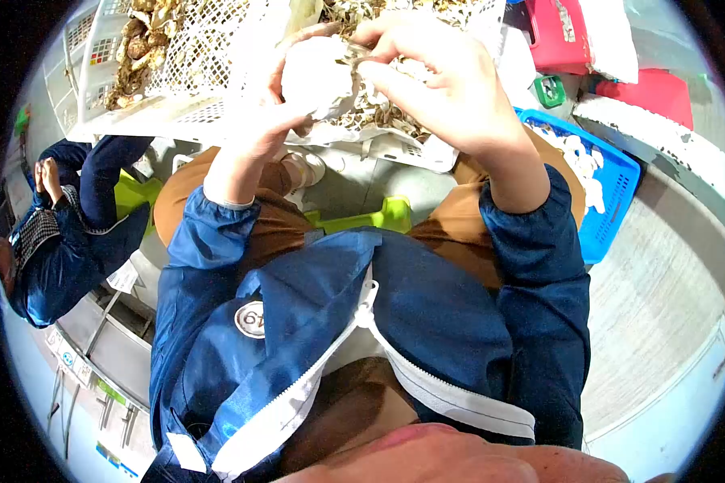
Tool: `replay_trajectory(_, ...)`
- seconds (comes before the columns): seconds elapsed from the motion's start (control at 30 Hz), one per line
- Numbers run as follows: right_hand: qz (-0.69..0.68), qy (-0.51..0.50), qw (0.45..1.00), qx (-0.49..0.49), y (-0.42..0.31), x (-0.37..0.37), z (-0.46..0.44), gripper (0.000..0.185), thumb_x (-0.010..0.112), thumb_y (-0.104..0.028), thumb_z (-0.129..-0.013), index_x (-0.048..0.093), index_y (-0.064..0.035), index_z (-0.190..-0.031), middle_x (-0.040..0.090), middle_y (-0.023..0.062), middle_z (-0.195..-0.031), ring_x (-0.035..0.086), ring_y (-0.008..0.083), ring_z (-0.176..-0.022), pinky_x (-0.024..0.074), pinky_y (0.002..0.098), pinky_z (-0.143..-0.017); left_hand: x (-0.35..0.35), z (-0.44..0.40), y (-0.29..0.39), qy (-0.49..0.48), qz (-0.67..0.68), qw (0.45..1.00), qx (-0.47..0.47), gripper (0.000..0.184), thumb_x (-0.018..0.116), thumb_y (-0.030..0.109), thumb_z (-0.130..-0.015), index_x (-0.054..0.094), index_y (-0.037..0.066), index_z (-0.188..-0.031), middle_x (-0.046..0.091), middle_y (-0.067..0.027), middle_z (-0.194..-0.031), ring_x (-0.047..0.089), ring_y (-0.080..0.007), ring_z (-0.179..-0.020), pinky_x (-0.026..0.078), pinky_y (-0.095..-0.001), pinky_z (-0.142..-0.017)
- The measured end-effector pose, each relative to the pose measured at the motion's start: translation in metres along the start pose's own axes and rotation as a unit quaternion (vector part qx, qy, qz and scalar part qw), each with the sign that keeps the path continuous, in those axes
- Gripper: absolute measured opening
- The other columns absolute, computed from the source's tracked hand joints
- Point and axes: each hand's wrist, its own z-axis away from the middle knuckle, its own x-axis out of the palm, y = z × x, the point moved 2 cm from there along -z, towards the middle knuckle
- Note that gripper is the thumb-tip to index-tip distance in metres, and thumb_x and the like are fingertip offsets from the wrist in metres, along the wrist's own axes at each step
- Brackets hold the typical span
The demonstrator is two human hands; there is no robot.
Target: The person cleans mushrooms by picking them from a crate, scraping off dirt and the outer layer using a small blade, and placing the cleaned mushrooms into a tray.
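Note:
My left hand [270, 105] is wrapped around the side and underside of a large white rounded lump [318, 78], which looks like a mushroom cap but is overexposed. My right hand [435, 80] is at the lump's right edge, thumb and forefinger pinched together. Something small and greyish shows at those fingertips, too unclear to name. Both hands are above a white crate [411, 153] that holds many brown and pale scraps [378, 121]. To the left, a white perforated basket [209, 48] contains brown, mushroom-like pieces [141, 52] along one side.
A blue basket [612, 221] with white pieces [592, 193] stands on the floor at my right. Beyond it are red containers [559, 40] and a small green box [549, 91]. A green stool [394, 213] shows between my legs. Another person [72, 233] sits at the left.

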Motion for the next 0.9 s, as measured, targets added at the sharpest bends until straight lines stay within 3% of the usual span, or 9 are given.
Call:
replay_trajectory(0.17,-0.024,-0.039,0.998,0.034,0.006,0.0,0.007,0.021,0.071,-0.022,-0.083,0.069,-0.0063,-0.097,0.068,0.0109,-0.085,0.065,0.0279,-0.074,0.0521,0.0352,-0.068,0.0,-0.002,-0.001,0.001,-0.012,1.0,0.02,0.076,0.076,0.026,-0.074,0.048,0.006,-0.142,0.057,-0.0065,-0.133,0.057,-0.0142,-0.115,0.049,-0.0272,-0.089)
replay_trajectory(0.27,-0.021,-0.024,0.999,0.009,0.006,0.002,0.009,0.021,0.067,-0.022,-0.086,0.069,-0.0069,-0.101,0.068,0.0114,-0.088,0.066,0.0279,-0.079,0.0531,0.0361,-0.07,0.0,-0.001,0.001,-0.005,-0.036,0.999,0.01,0.078,0.078,0.028,-0.074,0.047,0.007,-0.142,0.056,-0.0085,-0.137,0.05,-0.0187,-0.128,0.04,-0.0341,-0.107)
replay_trajectory(0.37,0.053,-0.005,0.998,-0.019,0.003,0.007,0.009,0.021,0.063,-0.022,-0.089,0.069,-0.0066,-0.102,0.068,0.0121,-0.093,0.067,0.0277,-0.085,0.0542,0.0373,-0.072,0.001,0.003,0.002,0.008,-0.019,0.998,-0.054,0.079,0.079,0.029,-0.074,0.047,0.006,-0.143,0.055,-0.0097,-0.139,0.051,-0.0198,-0.127,0.041,-0.0345,-0.107)
replay_trajectory(0.57,0.153,-0.026,0.988,0.004,0.006,0.019,0.01,0.018,0.069,-0.014,-0.087,0.068,-0.002,-0.101,0.07,0.0117,-0.098,0.068,0.024,-0.089,0.054,0.0344,-0.08,0.014,0.002,0.003,-0.019,-0.032,0.999,-0.01,0.079,0.078,0.025,-0.073,0.046,0.002,-0.142,0.058,-0.0142,-0.133,0.055,-0.0195,-0.124,0.047,-0.0346,-0.102)
replay_trajectory(0.67,-0.111,0.041,0.977,0.178,-0.005,-0.003,0.002,0.017,0.066,-0.02,-0.087,0.069,-0.0043,-0.095,0.069,0.0118,-0.09,0.067,0.0239,-0.082,0.0534,0.033,-0.072,0.004,0.0,0.006,0.031,0.098,0.994,-0.036,0.088,0.077,0.018,-0.068,0.039,-0.003,-0.145,0.057,-0.0147,-0.132,0.065,-0.02,-0.105,0.057,-0.0288,-0.081)
replay_trajectory(0.73,-0.038,0.107,0.993,0.032,0.011,-0.012,-0.008,0.01,0.068,-0.007,-0.083,0.064,0.0015,-0.084,0.065,0.0152,-0.1,0.065,0.0251,-0.09,0.0511,0.0322,-0.076,-0.019,0.004,-0.006,0.009,0.144,0.986,-0.084,0.091,0.077,0.015,-0.067,0.036,-0.004,-0.145,0.057,-0.0159,-0.132,0.064,-0.0216,-0.108,0.056,-0.0308,-0.088)
replay_trajectory(0.8,0.043,0.092,0.995,-0.009,0.004,-0.017,-0.009,0.01,0.069,-0.008,-0.084,0.064,0.0014,-0.083,0.065,0.015,-0.103,0.065,0.0242,-0.093,0.0511,0.0316,-0.079,-0.019,0.005,-0.014,0.009,0.165,0.983,-0.08,0.091,0.076,0.016,-0.065,0.036,-0.005,-0.145,0.057,-0.0157,-0.131,0.063,-0.0194,-0.108,0.054,-0.0281,-0.083)
replay_trajectory(0.87,0.011,0.014,0.995,0.102,-0.024,-0.018,-0.011,0.01,0.069,-0.008,-0.084,0.064,0.0014,-0.081,0.065,0.0152,-0.105,0.064,0.0248,-0.096,0.0511,0.0313,-0.081,-0.002,0.001,-0.001,0.021,0.168,0.984,-0.062,0.087,0.074,0.017,-0.065,0.041,-0.006,-0.142,0.061,-0.0142,-0.126,0.064,-0.0139,-0.1,0.052,-0.0214,-0.069)
replay_trajectory(0.9,-0.022,0.006,0.998,0.06,-0.02,-0.015,-0.011,0.011,0.068,-0.008,-0.084,0.064,0.0013,-0.082,0.065,0.015,-0.104,0.065,0.0246,-0.094,0.0512,0.0311,-0.08,0.002,0.001,0.003,0.029,0.161,0.985,-0.054,0.086,0.074,0.018,-0.065,0.042,-0.006,-0.142,0.061,-0.0136,-0.125,0.064,-0.0128,-0.099,0.052,-0.0203,-0.069)
